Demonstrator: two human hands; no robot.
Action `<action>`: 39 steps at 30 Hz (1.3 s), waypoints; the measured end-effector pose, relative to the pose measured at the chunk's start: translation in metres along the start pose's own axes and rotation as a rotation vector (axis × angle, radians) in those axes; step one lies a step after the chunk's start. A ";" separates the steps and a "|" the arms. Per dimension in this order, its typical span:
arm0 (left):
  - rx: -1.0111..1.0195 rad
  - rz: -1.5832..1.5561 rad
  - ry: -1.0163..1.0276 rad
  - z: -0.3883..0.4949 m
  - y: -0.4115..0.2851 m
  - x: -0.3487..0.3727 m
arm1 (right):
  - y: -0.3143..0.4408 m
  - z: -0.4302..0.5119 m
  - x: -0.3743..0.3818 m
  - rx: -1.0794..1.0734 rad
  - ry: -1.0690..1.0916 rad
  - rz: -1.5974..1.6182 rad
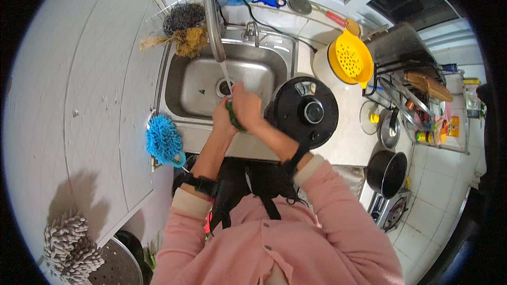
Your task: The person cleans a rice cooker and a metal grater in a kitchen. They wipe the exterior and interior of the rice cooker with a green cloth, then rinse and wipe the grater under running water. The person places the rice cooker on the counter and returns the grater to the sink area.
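Water runs from the steel faucet (214, 27) onto my two hands at the front of the stainless steel sink (186, 83). My left hand (223, 116) is closed around a dark green item (236, 122), which looks like leaves but is mostly covered by fingers. Pressed against the same item from the right is my right hand (246, 107), slightly blurred. A small green scrap (202, 92) lies on the sink floor, left of the drain (225, 87).
Right of the sink stands a black round lid with a knob (291, 118). Behind it, a yellow colander (348, 57) tops a white pot. A blue chenille duster (164, 138) hangs at the left. A dark pot (386, 174) sits near the gas stove (396, 211).
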State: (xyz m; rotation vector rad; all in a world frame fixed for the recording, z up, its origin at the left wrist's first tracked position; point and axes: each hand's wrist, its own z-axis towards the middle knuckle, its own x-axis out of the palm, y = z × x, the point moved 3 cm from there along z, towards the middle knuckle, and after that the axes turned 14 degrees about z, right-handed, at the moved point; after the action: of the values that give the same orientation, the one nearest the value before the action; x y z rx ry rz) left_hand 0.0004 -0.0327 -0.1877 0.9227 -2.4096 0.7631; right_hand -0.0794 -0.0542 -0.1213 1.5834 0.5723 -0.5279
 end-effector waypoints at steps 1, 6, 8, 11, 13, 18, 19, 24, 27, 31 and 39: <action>0.081 0.068 0.033 -0.001 -0.009 -0.002 | 0.005 -0.001 0.005 -0.046 0.117 0.031; 0.108 0.116 -0.072 -0.004 -0.024 -0.025 | -0.004 0.009 0.030 -0.059 0.161 0.179; -0.007 0.160 -0.105 -0.003 -0.030 -0.028 | -0.016 0.015 0.038 -0.084 0.045 0.338; 0.041 0.143 0.033 -0.018 -0.057 -0.029 | -0.031 0.020 0.055 0.055 0.190 0.518; 0.113 0.203 -0.002 -0.028 -0.086 -0.036 | -0.028 0.025 0.064 0.111 0.256 0.532; 0.157 0.360 -0.278 -0.024 -0.079 -0.072 | 0.019 0.042 0.075 0.090 0.214 0.574; 0.108 0.284 -0.218 -0.016 -0.068 -0.080 | 0.030 0.042 0.080 0.070 0.272 0.518; 0.373 0.058 0.208 0.029 -0.085 -0.107 | 0.059 0.013 0.099 -0.130 0.266 0.415; 0.408 0.449 -0.340 0.036 -0.085 -0.108 | 0.059 0.027 0.102 -0.168 0.231 0.243; 0.279 0.104 -0.306 0.022 -0.073 -0.087 | 0.057 0.063 0.105 0.009 0.146 0.203; 0.070 0.210 -0.099 0.007 -0.103 -0.077 | 0.016 0.074 0.145 0.095 0.304 0.504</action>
State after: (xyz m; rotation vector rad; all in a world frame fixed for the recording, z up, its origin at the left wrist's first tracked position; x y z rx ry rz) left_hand 0.1236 -0.0665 -0.2029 0.7574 -2.6105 0.9023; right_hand 0.0419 -0.1217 -0.2081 1.8327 0.3524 0.0680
